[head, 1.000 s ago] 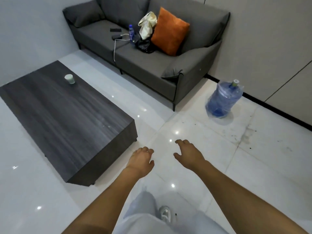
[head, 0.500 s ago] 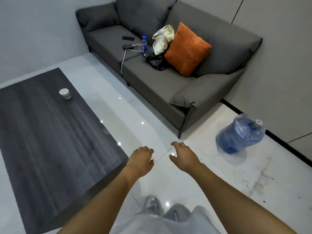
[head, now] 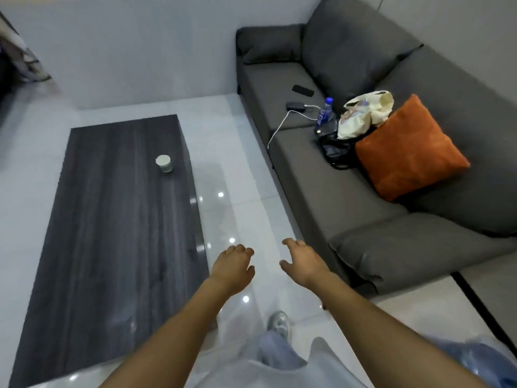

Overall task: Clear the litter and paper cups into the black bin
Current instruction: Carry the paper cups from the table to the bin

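Observation:
A white paper cup [head: 163,163] stands upright on the far right part of the dark wooden coffee table [head: 106,233]. My left hand [head: 232,267] and my right hand [head: 303,261] hang over the white floor in the gap between the table and the sofa, well short of the cup. Both hands hold nothing and their fingers are loosely curled. No black bin is in view.
A grey sofa [head: 363,219] on the right carries an orange cushion [head: 408,149], a cream bag [head: 363,113], a black bag [head: 335,149], a blue-capped bottle [head: 324,113], a phone with a white cable [head: 296,105] and a dark remote [head: 303,90]. A blue water jug [head: 492,362] shows at bottom right.
The view has swung left and moved forward: the table and cup now lie ahead on the left, the sofa fills the right, and the water jug has slid to the bottom right corner. Both hands stay empty.

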Available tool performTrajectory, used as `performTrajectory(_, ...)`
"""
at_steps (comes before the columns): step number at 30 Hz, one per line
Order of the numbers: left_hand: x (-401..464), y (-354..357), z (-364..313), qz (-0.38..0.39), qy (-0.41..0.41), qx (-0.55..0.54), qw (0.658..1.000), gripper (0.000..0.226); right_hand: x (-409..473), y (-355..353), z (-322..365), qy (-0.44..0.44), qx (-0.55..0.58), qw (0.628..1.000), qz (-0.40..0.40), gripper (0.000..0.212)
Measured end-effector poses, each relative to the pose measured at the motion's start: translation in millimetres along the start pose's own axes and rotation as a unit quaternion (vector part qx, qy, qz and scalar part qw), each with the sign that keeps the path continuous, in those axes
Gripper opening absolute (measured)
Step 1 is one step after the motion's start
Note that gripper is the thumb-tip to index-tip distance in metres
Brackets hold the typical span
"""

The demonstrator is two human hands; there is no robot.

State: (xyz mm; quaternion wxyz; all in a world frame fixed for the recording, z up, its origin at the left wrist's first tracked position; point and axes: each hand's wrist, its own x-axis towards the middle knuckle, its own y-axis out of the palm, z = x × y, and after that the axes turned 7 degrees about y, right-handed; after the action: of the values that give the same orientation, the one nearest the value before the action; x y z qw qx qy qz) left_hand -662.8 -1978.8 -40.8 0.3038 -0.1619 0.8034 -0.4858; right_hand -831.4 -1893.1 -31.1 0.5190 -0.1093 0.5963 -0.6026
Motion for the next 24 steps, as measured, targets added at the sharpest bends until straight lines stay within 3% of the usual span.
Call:
performTrajectory(13, 126, -75, 86, -0.061, -0.205, -0.095, 0.972, 0.047, 218, -88, 84, -0.177, -0.095, 0.976, 0.079, 0.055)
performTrajectory(24, 241, -156, 227, -0.077, -0.282, -0.145, 0.945, 0.044, 392, -142, 209, -0.209, -0.132, 0.964, 0.099, 0.056)
